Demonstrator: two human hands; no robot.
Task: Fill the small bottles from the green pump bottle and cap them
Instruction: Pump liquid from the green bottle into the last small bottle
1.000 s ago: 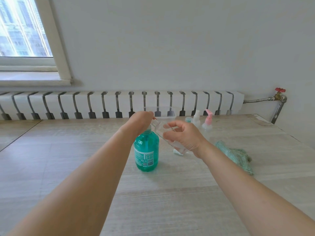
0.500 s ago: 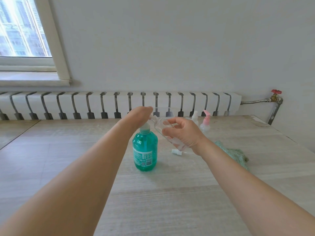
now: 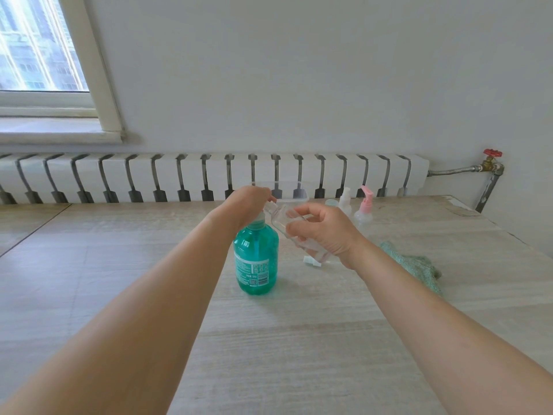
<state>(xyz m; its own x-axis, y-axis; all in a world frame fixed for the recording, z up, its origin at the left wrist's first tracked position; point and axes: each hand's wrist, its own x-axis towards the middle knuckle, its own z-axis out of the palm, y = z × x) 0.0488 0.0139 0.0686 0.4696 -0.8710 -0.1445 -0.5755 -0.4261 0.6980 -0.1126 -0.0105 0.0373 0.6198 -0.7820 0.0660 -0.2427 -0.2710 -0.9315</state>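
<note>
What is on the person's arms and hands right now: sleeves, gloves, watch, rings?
Nothing visible. The left hand and right hand are bare, with no gloves. Both forearms are uncovered up to the frame edge; no sleeve, watch or bracelet shows. No rings are visible on the fingers in view.

White wall (image 3: 299, 70); radiator (image 3: 179, 178); bright window (image 3: 36, 46).
</note>
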